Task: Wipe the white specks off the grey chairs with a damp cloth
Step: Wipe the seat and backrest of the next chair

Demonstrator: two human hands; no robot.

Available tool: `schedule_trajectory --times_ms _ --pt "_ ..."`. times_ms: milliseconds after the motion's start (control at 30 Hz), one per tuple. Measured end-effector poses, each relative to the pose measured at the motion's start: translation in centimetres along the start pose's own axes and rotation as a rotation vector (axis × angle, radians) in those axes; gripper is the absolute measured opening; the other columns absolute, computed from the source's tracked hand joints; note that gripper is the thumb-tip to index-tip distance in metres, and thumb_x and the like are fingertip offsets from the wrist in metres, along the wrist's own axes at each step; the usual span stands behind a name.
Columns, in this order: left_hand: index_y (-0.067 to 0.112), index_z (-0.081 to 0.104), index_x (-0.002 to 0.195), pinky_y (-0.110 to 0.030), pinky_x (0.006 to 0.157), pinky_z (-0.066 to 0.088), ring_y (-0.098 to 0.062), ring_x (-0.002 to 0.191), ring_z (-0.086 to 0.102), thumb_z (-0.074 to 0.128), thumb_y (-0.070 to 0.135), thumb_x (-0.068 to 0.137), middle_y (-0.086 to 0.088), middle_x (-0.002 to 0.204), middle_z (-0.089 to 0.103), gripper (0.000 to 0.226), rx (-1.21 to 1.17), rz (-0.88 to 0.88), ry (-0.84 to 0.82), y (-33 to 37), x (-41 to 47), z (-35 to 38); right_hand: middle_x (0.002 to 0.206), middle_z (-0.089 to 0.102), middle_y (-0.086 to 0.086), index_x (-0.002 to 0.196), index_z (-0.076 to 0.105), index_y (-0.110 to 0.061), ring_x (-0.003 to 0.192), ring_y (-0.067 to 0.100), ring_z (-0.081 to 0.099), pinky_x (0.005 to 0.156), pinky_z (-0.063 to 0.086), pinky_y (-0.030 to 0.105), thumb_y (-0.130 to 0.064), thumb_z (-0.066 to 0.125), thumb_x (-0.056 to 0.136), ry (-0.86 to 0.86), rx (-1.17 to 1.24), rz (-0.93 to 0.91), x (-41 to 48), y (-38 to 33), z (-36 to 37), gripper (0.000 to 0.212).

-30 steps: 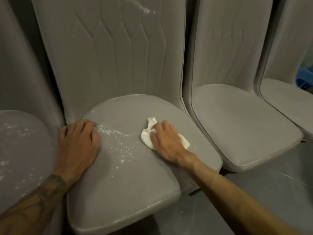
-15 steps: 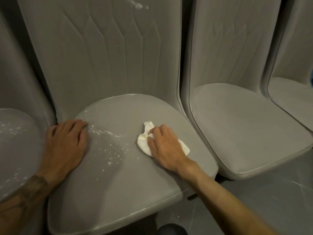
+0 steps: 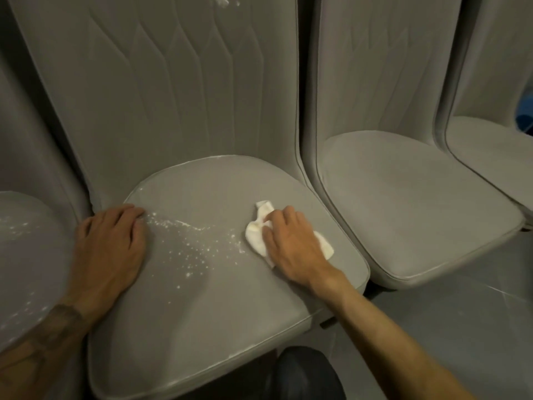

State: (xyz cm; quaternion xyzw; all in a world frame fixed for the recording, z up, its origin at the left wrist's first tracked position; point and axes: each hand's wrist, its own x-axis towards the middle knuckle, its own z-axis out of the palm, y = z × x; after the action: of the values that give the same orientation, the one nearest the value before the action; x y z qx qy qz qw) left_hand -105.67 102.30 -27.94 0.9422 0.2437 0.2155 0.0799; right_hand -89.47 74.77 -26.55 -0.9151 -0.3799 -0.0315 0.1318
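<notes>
A grey chair stands in the middle of the view, its seat dusted with white specks across the left-centre. My right hand presses a crumpled white cloth flat onto the right part of that seat, just right of the specks. My left hand lies palm down, fingers spread, on the seat's left edge and holds nothing. More white marks show high on this chair's backrest.
The chair at the far left also carries white specks on its seat. Two more grey chairs stand to the right, the nearer one and a further one. Grey floor lies at lower right. A dark knee shows at the bottom.
My right hand has slid the cloth slightly left, closer to the specks. My left hand stays planted on the seat's left edge; the view has shifted a little.
</notes>
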Motion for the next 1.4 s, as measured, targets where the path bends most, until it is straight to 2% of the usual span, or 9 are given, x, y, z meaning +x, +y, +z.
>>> schedule_trajectory --times_ms 133,233,367,567,767,1000,1133,1233,1400 --pt "0.008 0.066 0.118 -0.054 0.103 0.039 -0.04 0.114 0.058 0.035 0.027 0.102 -0.018 0.123 0.065 0.039 -0.016 0.009 0.022 0.1 0.0 -0.2 0.116 0.051 0.012 0.117 0.049 -0.01 0.098 0.029 0.045 0.085 0.035 0.039 -0.031 0.027 0.105 0.059 -0.11 0.282 0.4 3.8 -1.5 0.033" --pt "0.004 0.062 0.115 -0.058 0.096 0.043 -0.043 0.104 0.057 0.036 0.027 0.103 -0.022 0.113 0.063 0.037 -0.024 -0.002 0.0 0.2 -0.2 -0.8 0.115 0.05 0.007 0.114 0.046 -0.015 0.091 0.022 0.037 0.08 0.027 0.035 -0.032 0.018 0.104 0.044 -0.126 0.172 -0.6 0.0 0.5 0.035" --pt "0.009 0.057 0.119 -0.058 0.09 0.044 -0.043 0.106 0.056 0.032 0.038 0.104 -0.019 0.12 0.06 0.041 0.083 0.012 -0.046 -1.0 -1.9 -1.9 0.109 0.049 0.008 0.111 0.05 -0.012 0.089 0.024 0.041 0.083 0.034 0.038 -0.033 0.03 0.105 0.022 0.047 0.027 -1.8 -0.6 -0.2 0.03" --pt "0.015 0.055 0.139 -0.059 0.103 0.044 -0.041 0.127 0.055 0.027 0.056 0.103 -0.013 0.148 0.054 0.061 0.11 -0.047 -0.149 -3.4 -4.8 -2.0 0.115 0.051 0.009 0.115 0.05 -0.012 0.096 0.026 0.043 0.086 0.032 0.037 -0.031 0.026 0.105 0.063 -0.142 0.286 -0.9 2.7 -1.3 0.032" --pt "0.017 0.056 0.138 -0.056 0.104 0.041 -0.038 0.128 0.055 0.027 0.054 0.104 -0.01 0.148 0.055 0.058 0.075 -0.062 -0.13 -2.7 -4.8 -2.1 0.107 0.049 0.004 0.112 0.05 -0.016 0.09 0.022 0.042 0.086 0.038 0.041 -0.035 0.029 0.104 0.004 0.069 0.019 -3.4 -2.2 -0.5 0.029" --pt "0.012 0.06 0.136 -0.053 0.106 0.04 -0.038 0.128 0.057 0.033 0.044 0.102 -0.013 0.148 0.056 0.054 0.037 -0.075 -0.114 -1.6 -4.8 -2.8 0.098 0.054 0.008 0.098 0.054 -0.011 0.084 0.023 0.046 0.077 0.04 0.04 -0.028 0.036 0.104 0.201 -0.038 0.387 -5.3 -2.4 -1.0 0.025" --pt "0.01 0.061 0.137 -0.053 0.108 0.04 -0.038 0.13 0.056 0.033 0.042 0.102 -0.014 0.149 0.056 0.055 0.029 -0.07 -0.124 -1.7 -5.0 -3.0 0.1 0.05 -0.002 0.103 0.049 -0.023 0.083 0.016 0.043 0.074 0.044 0.037 -0.037 0.03 0.102 0.151 0.004 0.217 -6.9 -8.8 1.6 0.024" --pt "0.01 0.06 0.138 -0.052 0.109 0.039 -0.037 0.132 0.055 0.031 0.043 0.103 -0.014 0.149 0.056 0.056 0.027 -0.062 -0.125 -2.0 -5.1 -2.9 0.104 0.049 -0.001 0.106 0.05 -0.022 0.087 0.018 0.044 0.078 0.042 0.037 -0.038 0.028 0.102 0.082 0.039 0.067 -6.2 -6.6 0.7 0.027" --pt "0.01 0.06 0.138 -0.051 0.11 0.039 -0.035 0.132 0.055 0.031 0.042 0.103 -0.014 0.149 0.056 0.056 0.033 -0.051 -0.129 -1.9 -5.1 -2.8 0.106 0.052 0.005 0.105 0.051 -0.016 0.09 0.022 0.045 0.081 0.04 0.039 -0.032 0.029 0.104 0.127 -0.042 0.271 -4.1 -5.4 -0.1 0.027"
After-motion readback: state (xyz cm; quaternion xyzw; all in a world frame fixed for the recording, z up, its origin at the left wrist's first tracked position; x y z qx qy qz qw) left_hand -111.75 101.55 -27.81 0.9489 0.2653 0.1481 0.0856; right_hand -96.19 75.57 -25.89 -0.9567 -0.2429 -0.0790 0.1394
